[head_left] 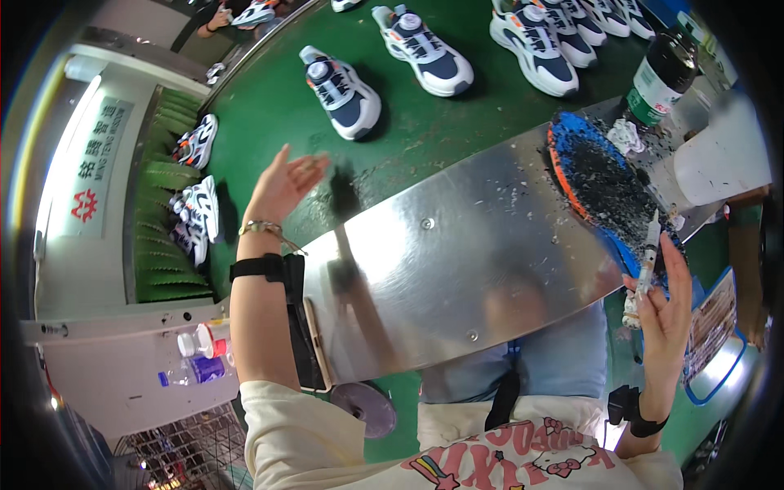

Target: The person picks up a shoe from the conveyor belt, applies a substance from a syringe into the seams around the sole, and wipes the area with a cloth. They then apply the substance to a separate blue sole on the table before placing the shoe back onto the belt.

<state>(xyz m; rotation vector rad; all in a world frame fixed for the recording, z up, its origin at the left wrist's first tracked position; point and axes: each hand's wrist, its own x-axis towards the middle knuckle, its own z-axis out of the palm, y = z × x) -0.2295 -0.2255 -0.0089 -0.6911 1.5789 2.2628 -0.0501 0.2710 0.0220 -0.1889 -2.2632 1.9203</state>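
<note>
Head view: right hand, at the right end of the work area, has its fingers closed around a slim white tool, syringe-like, tip pointing up over the near end of a sole-shaped pad, blue with an orange edge and thickly covered in black crumbs. A small mottled bottle sits just below the fingers; whether the hand touches it, cannot tell. Left hand empty, fingers loosely spread above the green counter, nearest a white-and-navy shoe but apart from it. Second shoe farther right, then a tight group of shoes running off the top edge. Steel counter, scuffed and glaring, lies between the person's lap and the shoes. Crowding its right end: crumpled white paper beside the pad, dark bottle with a green label behind that, white container tilted close by, hemming in the pad's far side. Left forearm partly covers a dark flat object. Far left, more shoes rest against ribbed green material. Lower left, a purple-labelled bottle lies on its side.
</note>
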